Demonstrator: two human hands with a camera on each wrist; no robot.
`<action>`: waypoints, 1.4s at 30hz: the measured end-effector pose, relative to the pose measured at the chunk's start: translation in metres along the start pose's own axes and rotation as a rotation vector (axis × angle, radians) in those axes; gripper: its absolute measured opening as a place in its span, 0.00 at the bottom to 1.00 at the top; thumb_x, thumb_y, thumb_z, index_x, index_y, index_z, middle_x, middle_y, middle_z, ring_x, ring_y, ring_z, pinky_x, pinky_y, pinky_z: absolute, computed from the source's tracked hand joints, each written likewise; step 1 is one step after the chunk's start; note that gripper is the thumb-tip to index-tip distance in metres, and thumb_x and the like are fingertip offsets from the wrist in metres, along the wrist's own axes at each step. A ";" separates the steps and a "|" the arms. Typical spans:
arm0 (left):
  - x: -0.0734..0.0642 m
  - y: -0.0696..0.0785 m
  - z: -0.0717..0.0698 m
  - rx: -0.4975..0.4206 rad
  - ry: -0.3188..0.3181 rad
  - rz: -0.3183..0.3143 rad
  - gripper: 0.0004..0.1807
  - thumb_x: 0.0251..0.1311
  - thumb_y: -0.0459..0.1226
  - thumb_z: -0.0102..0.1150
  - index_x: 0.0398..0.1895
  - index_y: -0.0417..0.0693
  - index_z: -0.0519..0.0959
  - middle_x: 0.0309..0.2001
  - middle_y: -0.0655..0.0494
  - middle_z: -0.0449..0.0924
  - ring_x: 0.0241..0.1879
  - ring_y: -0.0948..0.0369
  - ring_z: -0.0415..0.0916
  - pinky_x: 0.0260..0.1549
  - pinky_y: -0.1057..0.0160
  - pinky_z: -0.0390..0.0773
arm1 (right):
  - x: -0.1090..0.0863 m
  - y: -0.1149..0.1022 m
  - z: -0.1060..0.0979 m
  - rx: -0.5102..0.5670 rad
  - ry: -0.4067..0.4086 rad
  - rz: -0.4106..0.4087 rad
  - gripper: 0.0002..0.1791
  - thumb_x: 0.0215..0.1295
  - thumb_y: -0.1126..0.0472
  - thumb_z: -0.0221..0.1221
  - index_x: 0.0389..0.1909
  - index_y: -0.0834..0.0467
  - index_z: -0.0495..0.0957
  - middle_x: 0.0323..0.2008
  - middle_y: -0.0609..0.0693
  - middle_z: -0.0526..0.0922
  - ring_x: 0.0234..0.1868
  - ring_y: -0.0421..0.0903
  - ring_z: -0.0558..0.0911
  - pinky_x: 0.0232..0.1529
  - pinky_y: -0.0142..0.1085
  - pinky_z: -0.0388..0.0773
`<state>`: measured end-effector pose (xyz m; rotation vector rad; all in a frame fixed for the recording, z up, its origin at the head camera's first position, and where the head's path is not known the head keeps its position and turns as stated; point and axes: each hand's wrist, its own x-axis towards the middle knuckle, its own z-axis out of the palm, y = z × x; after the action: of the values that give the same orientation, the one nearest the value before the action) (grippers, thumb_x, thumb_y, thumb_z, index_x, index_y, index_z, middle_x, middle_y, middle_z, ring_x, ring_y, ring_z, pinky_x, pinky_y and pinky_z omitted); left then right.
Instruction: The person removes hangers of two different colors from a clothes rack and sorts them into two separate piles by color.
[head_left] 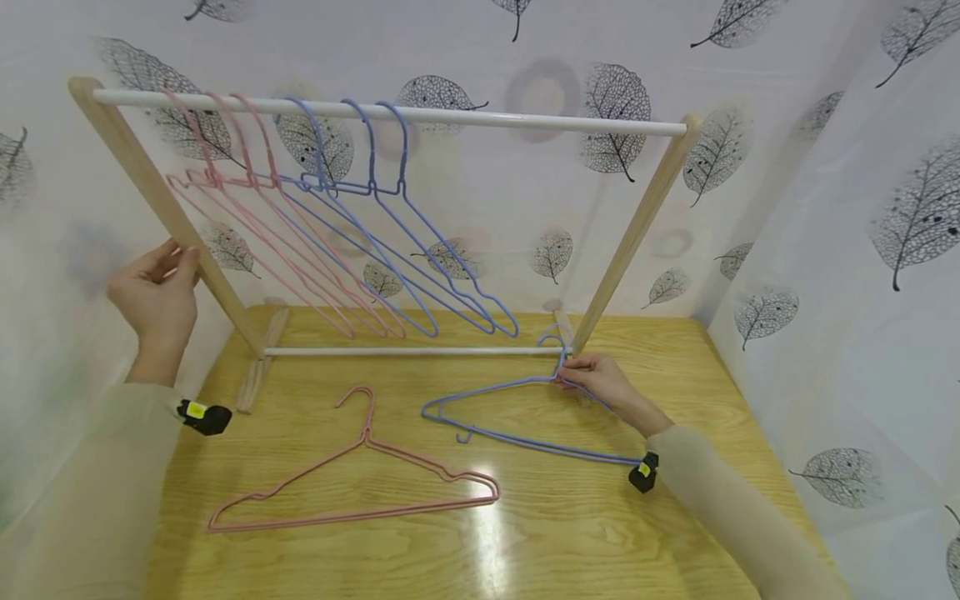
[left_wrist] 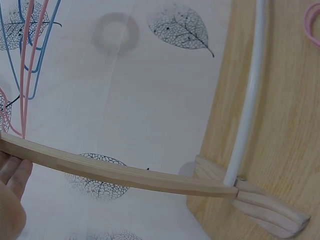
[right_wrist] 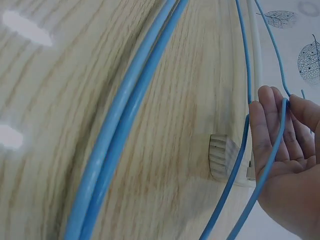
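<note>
My left hand (head_left: 157,296) grips the left wooden post (head_left: 142,171) of a clothes rack, thumb and fingers against the wood. In the left wrist view, its fingers (left_wrist: 16,172) lie along the post's edge. My right hand (head_left: 603,383) pinches a blue clothes hanger (head_left: 498,387) just below its hook, near the rack's right foot. Doubled blue wires (right_wrist: 122,122) cross the right wrist view; I cannot tell whether one or two hangers are held. A pink hanger (head_left: 367,432) lies on the table to the left of the blue one.
From the rack's white top bar (head_left: 525,122) hang three pink hangers (head_left: 270,150) and three blue hangers (head_left: 405,150), all towards the left. A white lower bar (head_left: 412,352) joins the posts. Leaf-patterned curtains (head_left: 480,42) surround the wooden table (head_left: 570,542) behind and at the sides.
</note>
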<state>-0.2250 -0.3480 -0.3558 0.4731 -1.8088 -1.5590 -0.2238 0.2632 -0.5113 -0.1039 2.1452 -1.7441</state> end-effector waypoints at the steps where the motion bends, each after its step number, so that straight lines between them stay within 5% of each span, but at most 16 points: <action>1: 0.000 0.000 0.000 -0.005 -0.001 0.002 0.20 0.66 0.37 0.71 0.60 0.43 0.85 0.31 0.82 0.85 0.31 0.80 0.85 0.37 0.84 0.85 | 0.001 0.001 0.000 0.008 0.002 0.001 0.22 0.76 0.67 0.60 0.61 0.81 0.75 0.37 0.46 0.93 0.42 0.41 0.92 0.54 0.40 0.93; 5: 0.001 -0.002 0.001 -0.037 -0.001 0.003 0.20 0.65 0.36 0.71 0.59 0.42 0.85 0.30 0.80 0.85 0.30 0.79 0.85 0.36 0.84 0.85 | 0.005 0.003 0.001 0.021 0.013 0.002 0.22 0.75 0.70 0.61 0.61 0.82 0.74 0.39 0.47 0.93 0.41 0.38 0.92 0.53 0.36 0.92; 14: 0.003 -0.002 0.003 -0.008 0.000 0.016 0.19 0.66 0.36 0.70 0.59 0.43 0.86 0.30 0.83 0.84 0.30 0.80 0.85 0.37 0.84 0.85 | 0.006 0.002 -0.001 -0.006 0.002 -0.018 0.22 0.78 0.67 0.59 0.62 0.81 0.74 0.51 0.68 0.89 0.42 0.39 0.93 0.49 0.34 0.93; 20: 0.003 0.000 0.003 0.003 -0.001 0.017 0.19 0.66 0.36 0.70 0.59 0.44 0.85 0.31 0.84 0.84 0.30 0.81 0.84 0.36 0.85 0.85 | 0.004 0.001 -0.002 0.014 0.022 -0.030 0.23 0.77 0.67 0.60 0.62 0.81 0.74 0.48 0.64 0.91 0.42 0.41 0.93 0.50 0.37 0.93; 25: 0.003 -0.001 0.003 -0.004 -0.003 0.005 0.19 0.66 0.36 0.70 0.59 0.44 0.85 0.31 0.82 0.84 0.30 0.80 0.84 0.36 0.85 0.85 | 0.000 -0.004 -0.001 0.027 0.034 -0.028 0.24 0.77 0.64 0.61 0.63 0.80 0.74 0.43 0.50 0.93 0.42 0.38 0.92 0.52 0.37 0.93; 34: -0.002 0.003 -0.001 -0.031 -0.009 -0.025 0.20 0.65 0.36 0.71 0.60 0.43 0.85 0.32 0.80 0.85 0.31 0.79 0.85 0.36 0.85 0.84 | -0.010 -0.049 0.006 0.045 0.047 -0.172 0.25 0.79 0.63 0.59 0.65 0.80 0.71 0.43 0.45 0.93 0.44 0.37 0.92 0.57 0.42 0.91; 42: -0.002 0.002 -0.001 -0.072 -0.010 -0.029 0.20 0.64 0.35 0.72 0.59 0.44 0.86 0.31 0.78 0.85 0.30 0.78 0.85 0.35 0.85 0.85 | -0.010 -0.100 0.019 0.154 0.123 -0.323 0.09 0.76 0.62 0.63 0.50 0.60 0.87 0.37 0.43 0.94 0.40 0.40 0.93 0.47 0.35 0.93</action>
<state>-0.2227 -0.3473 -0.3539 0.4608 -1.7539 -1.6425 -0.2253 0.2252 -0.4168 -0.3253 2.1647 -2.1409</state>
